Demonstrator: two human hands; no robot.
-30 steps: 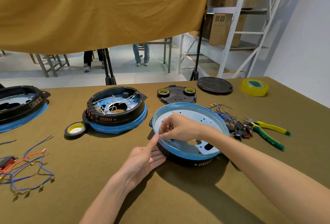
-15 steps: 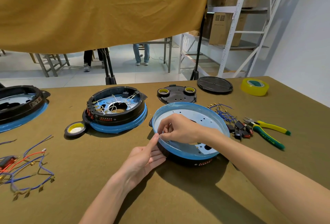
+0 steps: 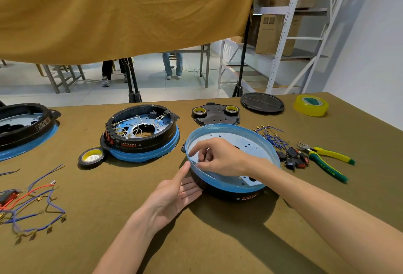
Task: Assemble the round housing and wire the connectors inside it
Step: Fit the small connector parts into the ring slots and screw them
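Observation:
The round housing [image 3: 231, 187], black with a blue rim and a pale perforated plate inside, sits on the brown table in front of me. My right hand [image 3: 218, 157] reaches in over its near-left rim, fingers curled, and pinches the blue rim edge between index finger and thumb. My left hand [image 3: 174, 195] lies open against the housing's outer wall, fingers straight, thumb tip up at the rim. Loose blue wires with brass connectors [image 3: 270, 137] and small black switches [image 3: 292, 158] lie just right of the housing.
A wired housing [image 3: 141, 130] stands at centre left, with a tape roll [image 3: 91, 157] in front of it. Another housing [image 3: 21, 125] is at the far left. Pliers [image 3: 327, 161], yellow tape [image 3: 310, 105], a black lid [image 3: 261, 102] and a wire bundle [image 3: 32, 205] lie around.
My right hand has shifted slightly left along the rim, its index finger now stretched toward the edge. My left hand and the housing have stayed put.

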